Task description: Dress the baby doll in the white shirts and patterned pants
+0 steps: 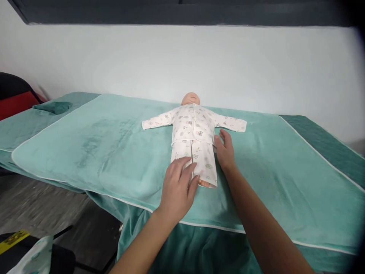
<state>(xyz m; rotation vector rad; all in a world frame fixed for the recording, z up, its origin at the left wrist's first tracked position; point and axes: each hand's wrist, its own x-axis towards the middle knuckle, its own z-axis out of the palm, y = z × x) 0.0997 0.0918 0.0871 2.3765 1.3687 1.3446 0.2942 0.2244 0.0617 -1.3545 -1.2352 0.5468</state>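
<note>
A baby doll lies on its back on the green bed cover, head toward the wall. It wears a white printed baby top with both sleeves stretched out sideways, and matching baby trousers. Part of a foot shows at the right trouser cuff. My left hand rests over the lower trouser legs, fingers extended, hiding the left cuff. Beside the doll's right-hand waist is my right hand, its fingers apart near the hem of the top. Neither hand visibly grips anything.
The green cover drapes over the front edge. A white wall rises behind, with a dark ledge above. At far left is a red and black chair. A printed cloth lies on a dark seat at lower left.
</note>
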